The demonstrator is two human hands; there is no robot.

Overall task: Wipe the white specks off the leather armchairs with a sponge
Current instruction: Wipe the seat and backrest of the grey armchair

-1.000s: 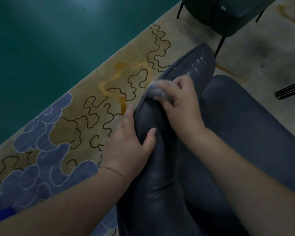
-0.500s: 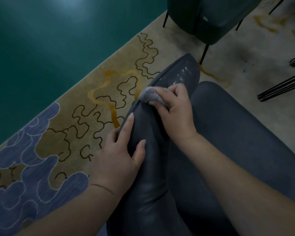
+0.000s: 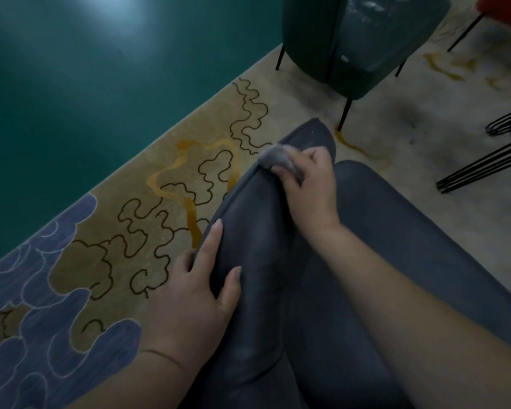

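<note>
Nearest the camera, two bare forearms reach forward over a dark grey leather armchair [image 3: 396,246], whose padded armrest [image 3: 257,261] runs away from the viewer with the seat to its right. The left hand [image 3: 198,293] rests on the near part of the armrest, fingers straight and spread, the index finger lying along the outer edge and the thumb on top of the leather. Farther along, the right hand [image 3: 310,184] has its fingers curled round a small grey sponge [image 3: 273,157], pressing it onto the armrest's top edge near the rounded far end. A few faint pale specks show on the leather just beyond the sponge; they are too small to make out clearly.

To the left of the chair lies a tan carpet with dark squiggly outlines, orange streaks and blue cloud shapes [image 3: 115,231], bordered by a dark teal floor [image 3: 86,84] that carries a bright glare patch. Beyond the armrest's tip stands a second, dark green leather armchair on thin black legs [image 3: 351,45], well apart from the hands. At the right edge, black wire legs of another piece of furniture [image 3: 490,163] rest on the pale, stained part of the carpet. An orange-red shape shows in the far right corner, mostly cut off.
</note>
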